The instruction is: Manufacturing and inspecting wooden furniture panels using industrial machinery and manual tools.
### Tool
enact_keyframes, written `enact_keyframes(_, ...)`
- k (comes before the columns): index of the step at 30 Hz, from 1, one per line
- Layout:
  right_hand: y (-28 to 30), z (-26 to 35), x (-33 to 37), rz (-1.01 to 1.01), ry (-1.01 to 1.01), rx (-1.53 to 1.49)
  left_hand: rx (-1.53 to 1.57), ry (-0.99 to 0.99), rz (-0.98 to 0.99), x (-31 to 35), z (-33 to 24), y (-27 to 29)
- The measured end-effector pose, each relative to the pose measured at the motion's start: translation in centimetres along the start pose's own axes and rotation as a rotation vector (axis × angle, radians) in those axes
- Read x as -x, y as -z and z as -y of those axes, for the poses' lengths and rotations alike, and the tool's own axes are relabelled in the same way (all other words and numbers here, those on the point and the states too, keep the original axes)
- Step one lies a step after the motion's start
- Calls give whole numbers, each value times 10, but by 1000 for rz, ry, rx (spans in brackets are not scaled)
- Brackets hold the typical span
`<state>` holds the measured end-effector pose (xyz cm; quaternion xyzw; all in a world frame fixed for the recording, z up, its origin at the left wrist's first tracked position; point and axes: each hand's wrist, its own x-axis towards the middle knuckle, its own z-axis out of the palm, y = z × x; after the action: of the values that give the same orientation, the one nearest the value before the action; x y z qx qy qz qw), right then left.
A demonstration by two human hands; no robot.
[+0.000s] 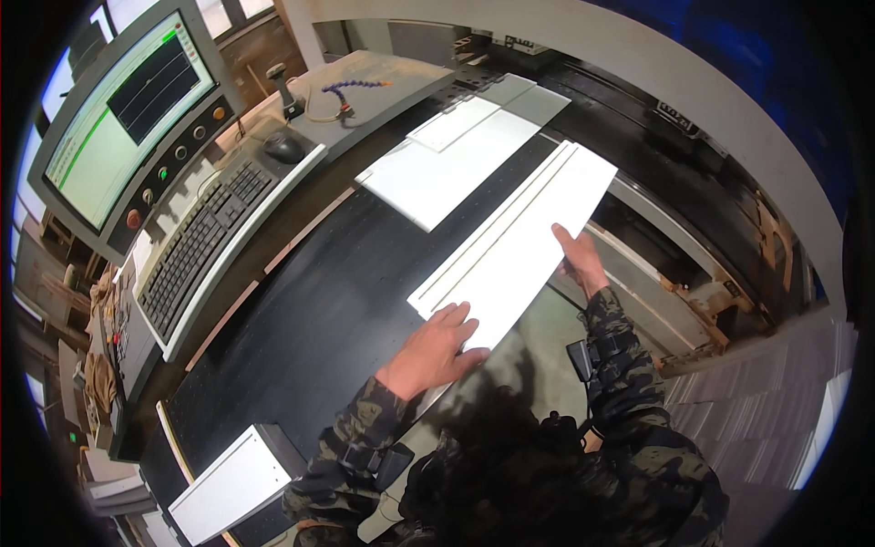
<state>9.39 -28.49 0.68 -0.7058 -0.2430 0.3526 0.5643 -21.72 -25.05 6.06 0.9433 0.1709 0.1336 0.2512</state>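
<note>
Flat, the left hand point(436, 351) presses a grooved white panel point(515, 246); right hand point(579, 260) fingers grip its edge.

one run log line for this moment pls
left hand flat on near end of white grooved panel | right hand grips its right edge | panel on black machine table

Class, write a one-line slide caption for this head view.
Both hands, left hand and right hand, hold a grooved white panel over a black machine table.
</note>
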Motion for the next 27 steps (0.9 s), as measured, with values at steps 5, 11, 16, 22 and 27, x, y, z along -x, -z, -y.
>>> enact_keyframes(5, -5, 0, -1, 26, 40, -81, 141, 64, 202, -4, 9, 21)
enact_keyframes(11, -2, -7, 1, 18, 102, -137, 438, 411, -38, -32, 55, 61)
enact_keyframes(16, -6, -1, 16, 93, 80, -143, -41, 641, -275, -86, 172, 74)
enact_keyframes(22, -14, 8, 27, 52, 102, -269, -310, 857, -162, -165, 267, 68)
enact_keyframes(27, -2, 9, 24, 77, -44, -188, -360, 752, -216, -185, 278, 59)
